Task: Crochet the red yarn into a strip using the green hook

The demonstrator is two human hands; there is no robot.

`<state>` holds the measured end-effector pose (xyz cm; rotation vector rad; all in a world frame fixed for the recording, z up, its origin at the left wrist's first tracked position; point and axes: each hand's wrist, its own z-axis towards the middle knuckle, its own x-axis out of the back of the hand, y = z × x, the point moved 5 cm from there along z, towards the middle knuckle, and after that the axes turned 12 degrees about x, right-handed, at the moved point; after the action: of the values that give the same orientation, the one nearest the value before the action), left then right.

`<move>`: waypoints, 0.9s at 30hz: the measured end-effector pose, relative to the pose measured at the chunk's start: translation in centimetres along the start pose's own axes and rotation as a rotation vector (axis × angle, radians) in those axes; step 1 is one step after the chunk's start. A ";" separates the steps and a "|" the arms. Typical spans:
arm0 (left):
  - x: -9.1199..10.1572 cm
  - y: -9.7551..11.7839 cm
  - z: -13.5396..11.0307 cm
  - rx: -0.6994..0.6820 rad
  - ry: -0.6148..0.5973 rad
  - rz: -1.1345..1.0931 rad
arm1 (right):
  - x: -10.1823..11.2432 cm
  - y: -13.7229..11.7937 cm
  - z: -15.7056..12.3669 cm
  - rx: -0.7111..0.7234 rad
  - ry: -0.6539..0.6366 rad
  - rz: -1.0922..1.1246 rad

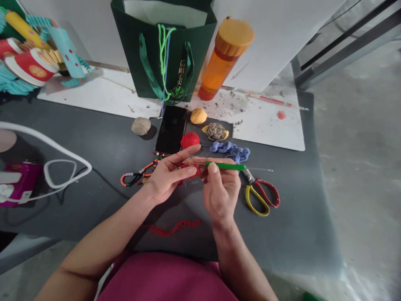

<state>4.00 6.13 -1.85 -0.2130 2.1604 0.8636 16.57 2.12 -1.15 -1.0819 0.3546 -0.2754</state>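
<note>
The crochet hook [225,166] is held in the right hand [221,192], which is closed around the green handle with the thumb pressed on top. A small red crochet piece [191,170] is pinched between the thumb and fingers of the left hand [169,175], just above the table [94,142] and at the hook's metal end. A red strip [175,228] lies on the table nearer the body; whether it is joined to the piece cannot be told. The work is judged partly done: only a little is formed at the fingers, and the red ball of yarn [189,140] is well wound. The scissors [261,194] lie beside the right hand, untouched.
</note>
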 end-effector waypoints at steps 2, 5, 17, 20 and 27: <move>-0.1 -0.1 0.0 -0.007 0.013 0.003 | -0.1 -0.3 -0.2 -0.005 0.009 -0.015; -0.1 0.0 0.0 -0.055 0.058 -0.008 | -0.1 -1.3 -0.1 0.103 -0.027 -0.153; 0.3 -0.5 0.2 0.061 0.027 -0.113 | 0.0 -2.1 -0.3 0.165 0.065 -0.283; 0.7 -0.4 0.3 0.068 0.046 -0.094 | 0.6 -1.1 -0.3 0.101 0.117 -0.215; 0.0 -0.3 0.1 0.057 -0.040 -0.024 | 0.1 0.9 0.1 -0.117 -0.046 0.022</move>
<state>4.24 5.96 -2.04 -0.1914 2.1377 0.7848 16.71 2.56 -1.96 -1.1964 0.3446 -0.2124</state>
